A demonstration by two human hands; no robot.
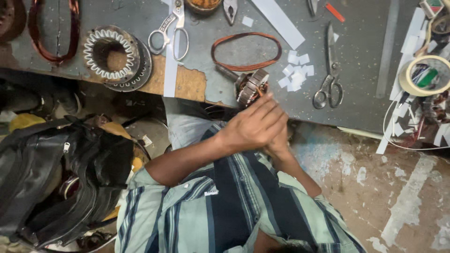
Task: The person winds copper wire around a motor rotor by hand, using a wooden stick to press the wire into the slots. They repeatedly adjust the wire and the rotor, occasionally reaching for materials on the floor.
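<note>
A motor armature (252,87) with copper windings and a steel shaft lies at the near edge of the grey workbench (361,100). My left hand (255,124) reaches across from the left, its fingers straight and together, fingertips resting on the armature's near end. My right hand (280,143) comes up from below and is mostly covered by the left hand, so its fingers are hidden. Both hands are pressed together just below the armature, above my striped shirt.
On the bench are a stator (114,55) with white insulation, two pairs of scissors (169,32) (330,78), a copper wire loop (246,50), small white paper pieces (296,70), long paper strips (277,19) and a tape roll (424,75). A black bag (56,173) lies at lower left.
</note>
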